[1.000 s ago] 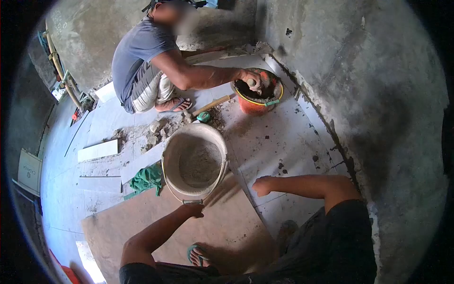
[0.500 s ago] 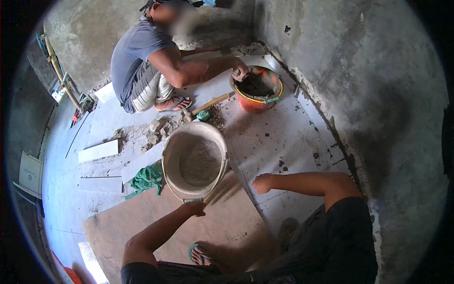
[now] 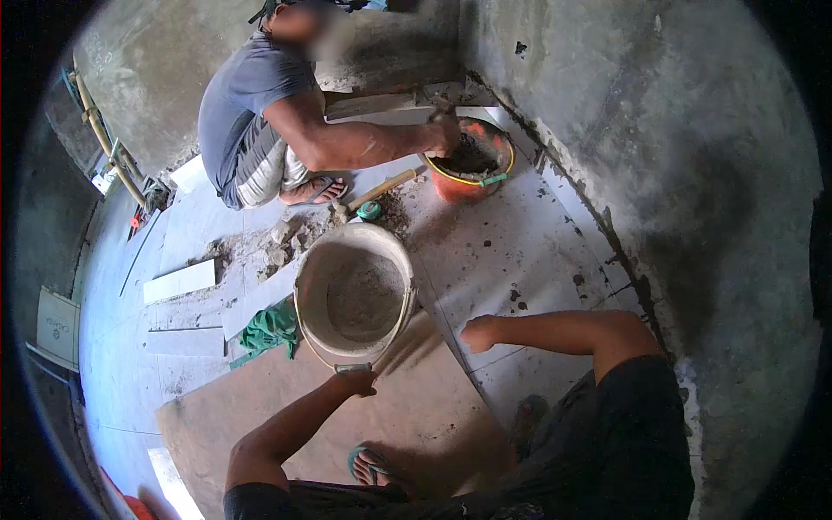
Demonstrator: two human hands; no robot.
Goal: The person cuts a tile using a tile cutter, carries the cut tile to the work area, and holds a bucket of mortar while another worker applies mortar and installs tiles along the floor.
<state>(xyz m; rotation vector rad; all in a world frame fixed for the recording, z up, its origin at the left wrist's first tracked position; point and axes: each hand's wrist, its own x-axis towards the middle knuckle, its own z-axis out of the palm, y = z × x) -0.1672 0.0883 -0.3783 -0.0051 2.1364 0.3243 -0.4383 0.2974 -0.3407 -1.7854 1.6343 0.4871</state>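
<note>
My left hand (image 3: 357, 381) is closed round the handle of a pale bucket (image 3: 314, 328), which has grey, powdery material (image 3: 364, 299) inside. My right hand (image 3: 478, 333) is curled in a fist above the tiled floor, right of the bucket; whether anything is inside it is hidden. Beyond, a crouching co-worker (image 3: 251, 87) has one hand at the rim of a red bucket (image 3: 459, 189) with dark mortar in it. A green cloth (image 3: 270, 329) lies beside the pale bucket.
A brown board (image 3: 260, 390) lies under my sandalled foot. A hammer (image 3: 386, 189), a green round object (image 3: 368, 211), rubble (image 3: 276, 247) and cut tile pieces (image 3: 180, 282) are on the floor. A concrete wall (image 3: 693, 173) rises at the right.
The co-worker's hand has moved from inside the red bucket to its left rim and risen slightly. My hands and the pale bucket have hardly moved; the view has shifted slightly.
</note>
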